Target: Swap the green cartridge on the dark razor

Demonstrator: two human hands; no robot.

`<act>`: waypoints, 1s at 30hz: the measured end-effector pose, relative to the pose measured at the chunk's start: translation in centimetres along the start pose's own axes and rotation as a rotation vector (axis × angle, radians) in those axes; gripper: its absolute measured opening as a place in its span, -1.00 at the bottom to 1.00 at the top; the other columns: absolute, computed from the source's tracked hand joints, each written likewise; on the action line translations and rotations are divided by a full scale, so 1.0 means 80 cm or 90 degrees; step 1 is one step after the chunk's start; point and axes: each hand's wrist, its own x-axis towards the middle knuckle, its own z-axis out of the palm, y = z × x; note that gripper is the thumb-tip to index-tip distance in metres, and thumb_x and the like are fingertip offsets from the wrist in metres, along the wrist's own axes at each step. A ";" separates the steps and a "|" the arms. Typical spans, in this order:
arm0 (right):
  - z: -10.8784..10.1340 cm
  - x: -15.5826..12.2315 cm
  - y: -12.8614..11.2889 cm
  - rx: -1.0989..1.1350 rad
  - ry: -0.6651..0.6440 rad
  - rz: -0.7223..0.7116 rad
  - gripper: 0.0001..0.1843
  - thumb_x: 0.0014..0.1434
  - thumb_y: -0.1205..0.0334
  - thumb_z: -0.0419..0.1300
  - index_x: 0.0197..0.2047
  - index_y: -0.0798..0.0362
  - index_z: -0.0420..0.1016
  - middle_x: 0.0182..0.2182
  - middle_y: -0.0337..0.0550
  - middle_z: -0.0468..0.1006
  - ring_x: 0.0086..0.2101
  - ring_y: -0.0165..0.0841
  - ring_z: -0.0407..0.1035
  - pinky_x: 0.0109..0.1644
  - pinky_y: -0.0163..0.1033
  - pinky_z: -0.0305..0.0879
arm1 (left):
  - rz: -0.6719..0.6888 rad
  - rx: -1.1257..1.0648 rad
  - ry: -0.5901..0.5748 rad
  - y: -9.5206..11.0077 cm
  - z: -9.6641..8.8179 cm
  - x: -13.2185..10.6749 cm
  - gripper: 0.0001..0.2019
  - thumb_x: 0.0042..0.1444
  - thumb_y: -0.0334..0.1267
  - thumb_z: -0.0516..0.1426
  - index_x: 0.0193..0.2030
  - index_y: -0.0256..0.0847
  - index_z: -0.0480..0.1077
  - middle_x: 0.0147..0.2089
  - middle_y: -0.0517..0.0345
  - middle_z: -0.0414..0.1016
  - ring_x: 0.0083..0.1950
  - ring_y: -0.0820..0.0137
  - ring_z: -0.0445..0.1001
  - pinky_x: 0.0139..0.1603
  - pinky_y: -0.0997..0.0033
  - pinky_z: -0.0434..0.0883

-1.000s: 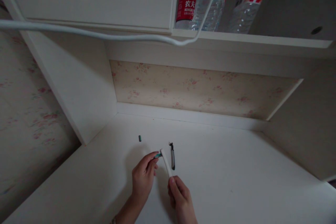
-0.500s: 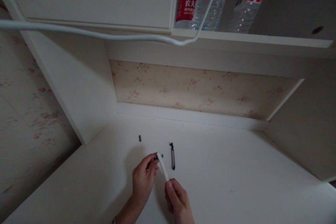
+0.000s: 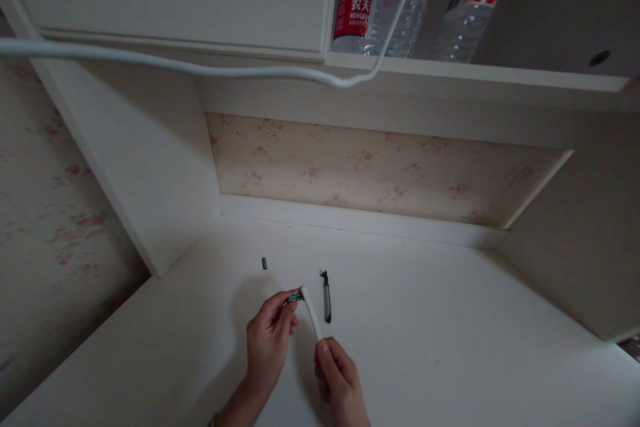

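Observation:
Between the thumb and fingers of my left hand point(image 3: 267, 340) is a small black-and-green razor cartridge point(image 3: 295, 297). My right hand point(image 3: 337, 373) is closed round the lower part of a white razor handle point(image 3: 312, 313), which slants up to the left. The handle's top end is right at the cartridge; whether the two are joined I cannot tell. A second dark green cartridge point(image 3: 265, 263) lies on the white desktop, beyond my left hand. To the right of the white handle lies a slim black-and-grey razor point(image 3: 327, 297) with a small light piece at its top.
A white cable point(image 3: 200, 71) crosses the view in front of the upper cabinet point(image 3: 185, 10). Plastic bottles point(image 3: 354, 7) stand on the open shelf above the desktop point(image 3: 425, 320). Side panels point(image 3: 155, 160) and a floral-papered back wall point(image 3: 320, 163) enclose the desk.
The cartridge in my left hand has drawn slightly left, from behind the handle's tip to its left side, and shows more green. The handle has tilted slightly. The view has shifted a little.

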 end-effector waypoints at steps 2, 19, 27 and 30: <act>0.000 -0.001 0.001 -0.005 -0.016 -0.010 -0.37 0.12 -0.38 0.14 -0.49 0.06 0.17 -0.63 -0.39 0.02 -0.62 -0.52 -0.15 -0.60 -0.38 -0.25 | -0.003 -0.010 -0.005 -0.001 0.000 0.000 -0.71 0.15 -0.07 0.16 -0.14 -0.26 0.44 -0.53 0.21 0.44 -0.59 0.47 0.36 -0.58 0.55 0.35; -0.001 0.001 -0.002 0.038 0.002 0.032 -0.32 0.02 -0.44 0.19 -0.51 0.05 0.14 -0.65 -0.41 0.02 -0.64 -0.54 -0.19 -0.62 -0.39 -0.30 | 0.025 -0.009 -0.034 -0.003 -0.001 0.000 -0.74 0.14 -0.10 0.17 -0.15 -0.25 0.46 -0.55 0.20 0.48 -0.62 0.46 0.39 -0.60 0.55 0.39; -0.002 -0.002 -0.008 0.035 -0.014 0.027 -0.32 0.01 -0.44 0.19 -0.51 0.05 0.14 -0.65 -0.42 -0.01 -0.64 -0.54 -0.19 -0.63 -0.39 -0.29 | -0.008 -0.032 -0.031 -0.001 -0.001 -0.002 -0.74 0.11 -0.10 0.19 -0.17 -0.25 0.46 -0.49 0.17 0.52 -0.62 0.45 0.40 -0.63 0.54 0.39; -0.001 -0.003 -0.009 0.042 -0.038 0.025 -0.35 0.06 -0.41 0.18 -0.50 0.05 0.15 -0.65 -0.42 0.01 -0.64 -0.55 -0.20 -0.62 -0.39 -0.29 | -0.004 -0.032 -0.030 -0.003 -0.001 -0.002 -0.75 0.11 -0.10 0.20 -0.18 -0.25 0.46 -0.53 0.19 0.50 -0.63 0.46 0.39 -0.64 0.55 0.38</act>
